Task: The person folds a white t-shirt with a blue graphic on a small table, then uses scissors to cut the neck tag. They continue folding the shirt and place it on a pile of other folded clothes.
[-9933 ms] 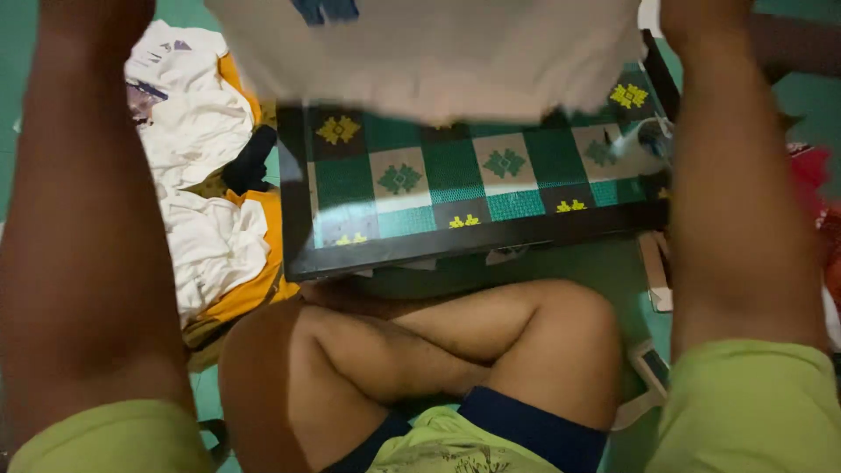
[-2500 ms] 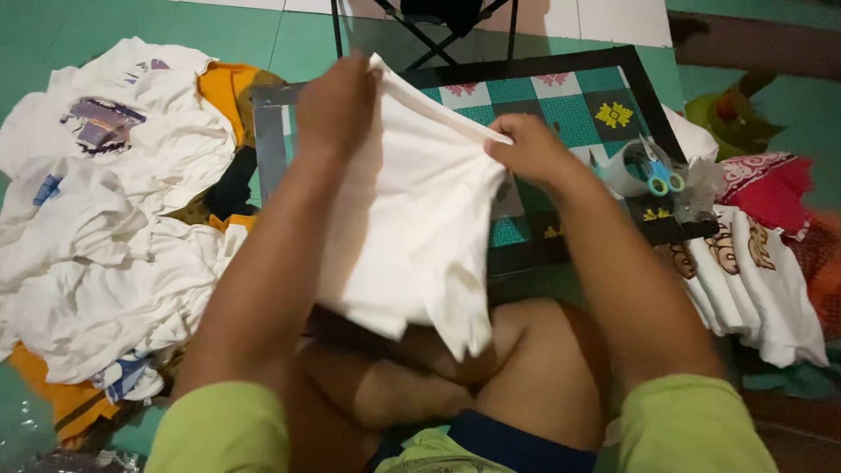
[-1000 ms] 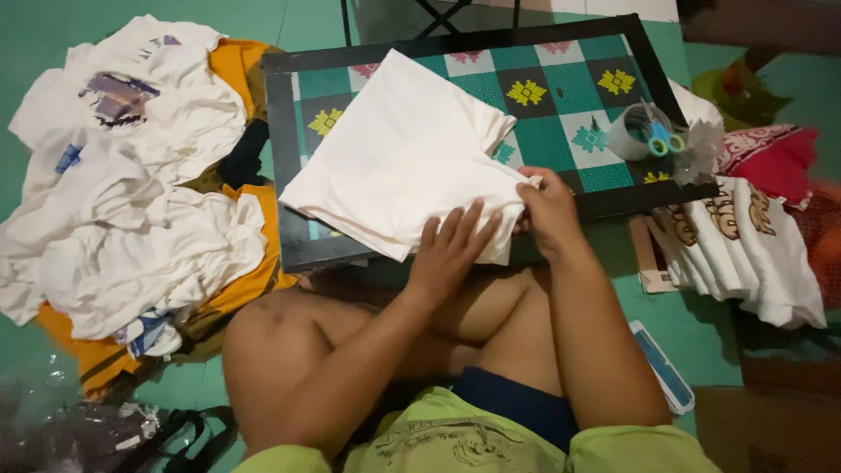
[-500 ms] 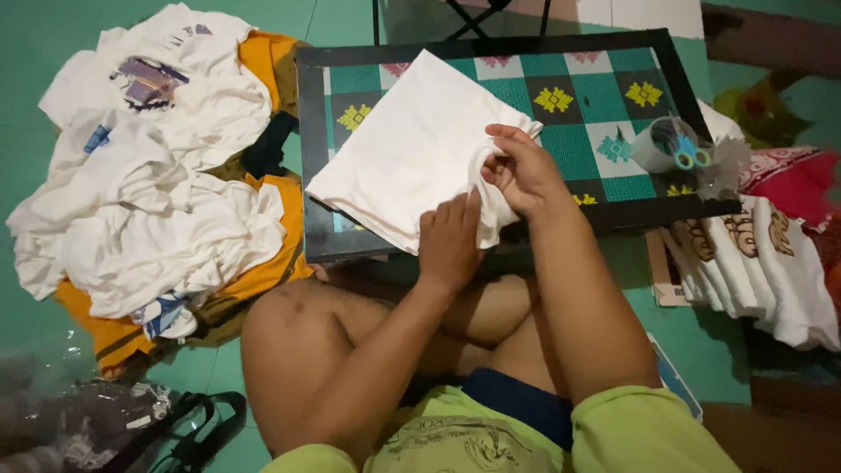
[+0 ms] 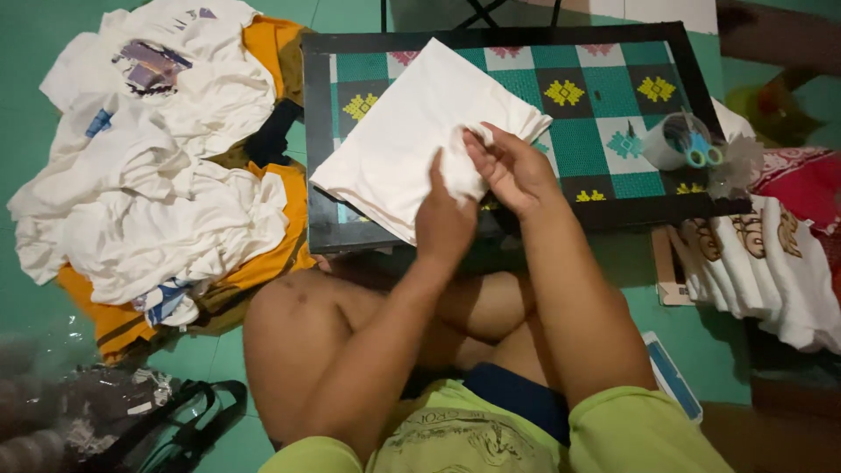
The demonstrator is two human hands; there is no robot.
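We sit on a green floor (image 5: 26, 307) with our legs crossed, and in front of us stands a low table (image 5: 604, 215) with a black frame. Its top has a pattern of green, white and dark squares, some with small yellow, pink or teal figures inside.

On this table lies a folded white cloth (image 5: 403, 144). It looks soft and matte, like cotton, and it has a flat, roughly square shape set at an angle; its near corner hangs a little over the front edge of the table. Our left hand (image 5: 445, 219) is closed on the near right part of the cloth, the fingers pinching the fabric. Our right hand (image 5: 512, 171) touches the same edge just beside it, with the fingers half curled around the cloth and the palm turned up.

To the left, on the floor, we see a loose pile of white garments (image 5: 149, 175) lying over orange fabric (image 5: 267, 57), all wrinkled. On the right end of the table stands a clear plastic cup (image 5: 667, 144) with blue-handled scissors (image 5: 701, 151). Beside the table, on the right, lies a neat stack of folded white cloths (image 5: 771, 271) with brown prints.
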